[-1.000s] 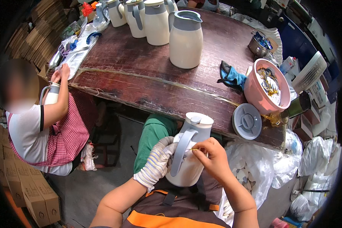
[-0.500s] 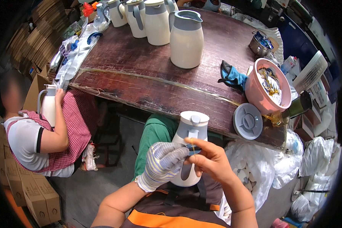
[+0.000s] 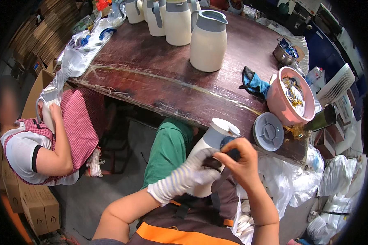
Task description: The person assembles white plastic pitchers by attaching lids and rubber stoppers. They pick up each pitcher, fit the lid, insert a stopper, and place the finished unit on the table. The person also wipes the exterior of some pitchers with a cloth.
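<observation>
we note the dark worn wooden table [image 3: 151, 61], then the cream plastic-bodied jug with grey handle [image 3: 210, 143] tilted over our lap, just below the table edge. gloved left hand [image 3: 184, 177] wraps its body; bare right hand [image 3: 241, 161] pinches the handle area. we judge it rigid, smooth, light if empty; best held at body and handle.

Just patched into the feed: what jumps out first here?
Dead centre, a cream jug is gripped over the lap by the gloved left hand and bare right hand. Behind, more cream jugs line the dark wooden table, with a pink bowl at its right edge.
</observation>
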`<state>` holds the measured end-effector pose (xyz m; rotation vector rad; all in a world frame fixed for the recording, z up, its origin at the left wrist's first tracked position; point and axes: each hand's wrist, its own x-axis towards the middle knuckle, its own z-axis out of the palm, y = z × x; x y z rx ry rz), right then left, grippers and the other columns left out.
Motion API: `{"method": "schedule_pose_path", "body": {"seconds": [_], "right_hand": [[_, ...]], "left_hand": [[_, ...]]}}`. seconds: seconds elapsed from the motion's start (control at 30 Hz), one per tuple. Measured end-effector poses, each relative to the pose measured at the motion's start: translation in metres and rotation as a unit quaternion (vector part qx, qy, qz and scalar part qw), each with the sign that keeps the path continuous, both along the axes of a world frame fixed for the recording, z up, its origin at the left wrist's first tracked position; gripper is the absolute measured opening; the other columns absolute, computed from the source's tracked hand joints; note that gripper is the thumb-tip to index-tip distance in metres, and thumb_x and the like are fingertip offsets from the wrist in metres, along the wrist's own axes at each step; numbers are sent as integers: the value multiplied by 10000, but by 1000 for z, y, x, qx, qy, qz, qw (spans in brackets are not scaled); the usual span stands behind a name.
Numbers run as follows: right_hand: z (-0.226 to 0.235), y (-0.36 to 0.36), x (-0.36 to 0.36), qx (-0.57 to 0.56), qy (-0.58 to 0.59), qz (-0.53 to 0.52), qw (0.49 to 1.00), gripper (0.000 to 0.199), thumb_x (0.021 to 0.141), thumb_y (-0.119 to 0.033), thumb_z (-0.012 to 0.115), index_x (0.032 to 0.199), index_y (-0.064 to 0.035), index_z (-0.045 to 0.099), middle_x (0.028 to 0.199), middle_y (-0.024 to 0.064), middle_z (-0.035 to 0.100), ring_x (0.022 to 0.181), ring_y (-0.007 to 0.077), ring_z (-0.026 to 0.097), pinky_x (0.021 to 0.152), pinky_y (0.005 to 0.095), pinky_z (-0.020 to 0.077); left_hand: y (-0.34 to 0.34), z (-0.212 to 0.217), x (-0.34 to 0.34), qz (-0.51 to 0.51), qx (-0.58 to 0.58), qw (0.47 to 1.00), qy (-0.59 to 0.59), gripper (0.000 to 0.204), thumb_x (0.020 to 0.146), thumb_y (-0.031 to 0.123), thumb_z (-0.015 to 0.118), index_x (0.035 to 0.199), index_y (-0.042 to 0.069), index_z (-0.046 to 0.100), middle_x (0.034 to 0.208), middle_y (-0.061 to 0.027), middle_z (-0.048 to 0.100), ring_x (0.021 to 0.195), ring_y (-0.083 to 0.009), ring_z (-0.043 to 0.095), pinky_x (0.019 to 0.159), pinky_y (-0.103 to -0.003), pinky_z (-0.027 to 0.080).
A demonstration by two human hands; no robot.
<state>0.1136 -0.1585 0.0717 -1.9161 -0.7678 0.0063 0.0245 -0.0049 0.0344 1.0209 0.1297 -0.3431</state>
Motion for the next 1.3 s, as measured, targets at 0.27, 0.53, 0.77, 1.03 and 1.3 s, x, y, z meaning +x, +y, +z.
{"method": "schedule_pose_path", "body": {"seconds": [0.27, 0.53, 0.77, 1.03, 1.3], "right_hand": [[-7, 10, 5, 149, 195, -3, 969, 146, 800, -91, 745, 832, -27, 618, 816, -6, 613, 773, 63, 541, 714, 203, 428], [-39, -45, 0, 179, 323, -20, 929, 147, 805, -41, 716, 862, -30, 581, 860, 6, 613, 793, 71, 544, 726, 209, 421], [-20, -22, -39, 12, 37, 193, 981, 186, 716, -52, 677, 887, -120, 652, 735, 41, 536, 747, 226, 546, 968, 433, 375], [-28, -45, -31, 24, 30, 84, 996, 102, 722, -17, 635, 807, -73, 634, 766, 62, 587, 761, 250, 532, 795, 349, 413], [-29, -41, -55, 18, 144, 154, 977, 103, 762, -39, 648, 856, -81, 645, 768, 39, 627, 720, 215, 552, 697, 325, 412]], "left_hand": [[-14, -2, -4, 58, -7, 998, 20, 521, 814, 138, 702, 1271, 97, 455, 832, -18, 555, 621, -107, 547, 540, -254, 454], [32, 29, -23, 128, 111, 984, 63, 477, 880, 127, 663, 1304, 30, 467, 962, -7, 594, 703, -24, 518, 578, -172, 414], [49, 37, -8, 116, 213, 967, 72, 371, 865, 141, 661, 1176, 6, 510, 794, -39, 599, 640, -85, 576, 525, -212, 465], [49, 32, -22, 136, 223, 964, 46, 352, 811, 124, 751, 1115, 24, 604, 992, -56, 651, 907, -112, 604, 812, -254, 503], [49, 31, -29, 139, 251, 957, 35, 359, 816, 134, 762, 1114, 1, 614, 1003, -68, 670, 923, -105, 617, 802, -250, 517]]}}
